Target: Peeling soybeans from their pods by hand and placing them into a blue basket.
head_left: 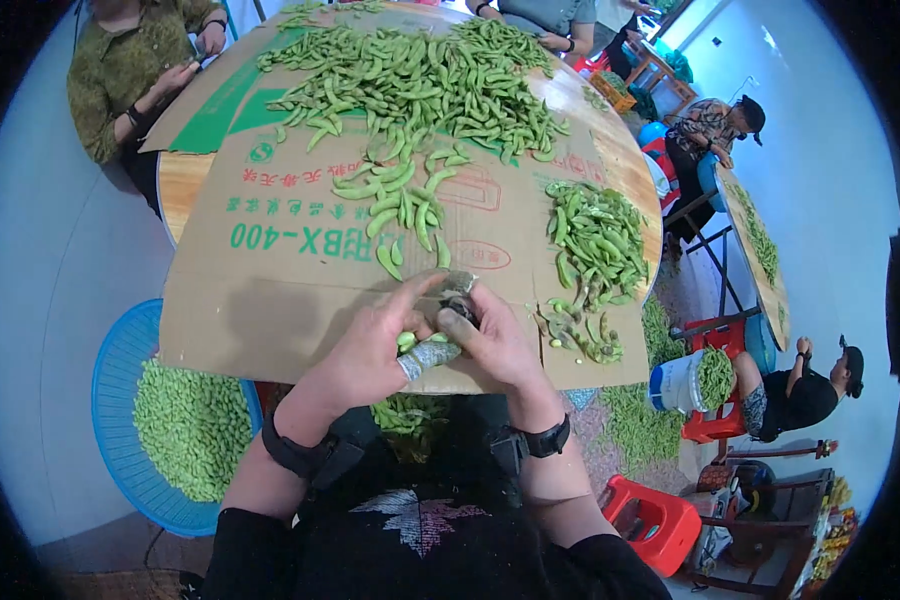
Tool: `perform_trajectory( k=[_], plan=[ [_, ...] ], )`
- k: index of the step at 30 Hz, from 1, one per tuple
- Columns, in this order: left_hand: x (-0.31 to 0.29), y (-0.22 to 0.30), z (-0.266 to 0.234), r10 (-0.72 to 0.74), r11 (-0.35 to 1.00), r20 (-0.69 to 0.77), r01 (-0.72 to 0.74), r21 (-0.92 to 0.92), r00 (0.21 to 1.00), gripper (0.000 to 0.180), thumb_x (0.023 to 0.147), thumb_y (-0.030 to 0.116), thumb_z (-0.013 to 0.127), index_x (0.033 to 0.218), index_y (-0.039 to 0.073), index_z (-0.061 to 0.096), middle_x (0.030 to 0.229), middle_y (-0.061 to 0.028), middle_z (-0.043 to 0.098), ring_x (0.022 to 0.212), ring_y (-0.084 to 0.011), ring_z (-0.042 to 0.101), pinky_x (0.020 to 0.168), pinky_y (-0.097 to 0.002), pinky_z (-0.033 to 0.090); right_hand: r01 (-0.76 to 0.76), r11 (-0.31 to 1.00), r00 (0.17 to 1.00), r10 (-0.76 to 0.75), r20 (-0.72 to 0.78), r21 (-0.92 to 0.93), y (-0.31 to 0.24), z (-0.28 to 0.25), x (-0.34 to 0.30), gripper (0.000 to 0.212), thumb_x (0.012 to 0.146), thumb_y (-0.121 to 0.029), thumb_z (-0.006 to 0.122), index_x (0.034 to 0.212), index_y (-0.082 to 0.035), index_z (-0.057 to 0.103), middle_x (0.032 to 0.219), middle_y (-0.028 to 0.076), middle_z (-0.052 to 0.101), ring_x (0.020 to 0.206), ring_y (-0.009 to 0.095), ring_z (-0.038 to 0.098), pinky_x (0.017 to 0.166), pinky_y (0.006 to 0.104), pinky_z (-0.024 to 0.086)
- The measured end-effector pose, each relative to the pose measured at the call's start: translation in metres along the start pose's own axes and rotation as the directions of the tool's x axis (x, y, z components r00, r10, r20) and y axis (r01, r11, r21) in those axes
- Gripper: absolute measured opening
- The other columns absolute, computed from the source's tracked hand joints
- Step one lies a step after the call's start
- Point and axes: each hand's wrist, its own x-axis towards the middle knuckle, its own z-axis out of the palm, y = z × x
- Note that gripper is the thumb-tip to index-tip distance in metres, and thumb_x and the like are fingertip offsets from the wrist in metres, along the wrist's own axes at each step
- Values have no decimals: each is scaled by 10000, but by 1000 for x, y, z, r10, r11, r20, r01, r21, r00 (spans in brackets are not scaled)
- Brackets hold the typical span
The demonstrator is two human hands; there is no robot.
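Observation:
My two hands meet over the near edge of a flattened cardboard sheet (300, 285). My left hand (365, 345) is curled closed, with pale green shelled beans (407, 341) showing between its fingers. Facing it, my right hand (500, 345) is closed too, thumb and fingers pinched together; what lies between them is too small to tell. Some fingertips have greyish-green wrappings on them. Just beyond my hands lie loose green bean pods (388, 262), leading up to a large heap of pods (420, 85). A smaller pod pile (600, 240) sits to the right.
A blue basket (120, 400) of shelled beans stands at lower left. Green pods and husks litter the floor (635, 430) at right, near a white bucket (675, 385) and a red stool (660, 530). Other people sit around this table and at another table (760, 260).

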Motion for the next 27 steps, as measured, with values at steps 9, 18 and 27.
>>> perform_trajectory(
  k=[9,18,27],
  plan=[
    [3,-1,-18,293,931,90,-306,200,952,451,735,49,617,1177,124,567,800,-118,601,709,-285,599,668,-358,482,49,856,988,35,-152,515,20,24,10,239,831,43,483,1056,-35,508,897,23,586,759,89,574,647,227,481],
    [-3,-19,-10,279,960,-139,-276,35,950,231,762,9,578,991,40,585,787,-70,605,698,-208,608,630,-278,479,-59,466,988,152,-14,883,29,39,9,127,871,-39,502,993,-72,514,726,-1,534,453,50,441,351,150,331],
    [-7,-47,-22,-207,662,-229,-35,-748,951,124,847,57,458,968,79,473,840,-36,557,606,-51,446,480,-167,286,72,927,865,125,485,-368,-17,-2,8,179,836,-112,556,974,-9,603,824,83,616,685,141,602,658,287,480]
  ],
)
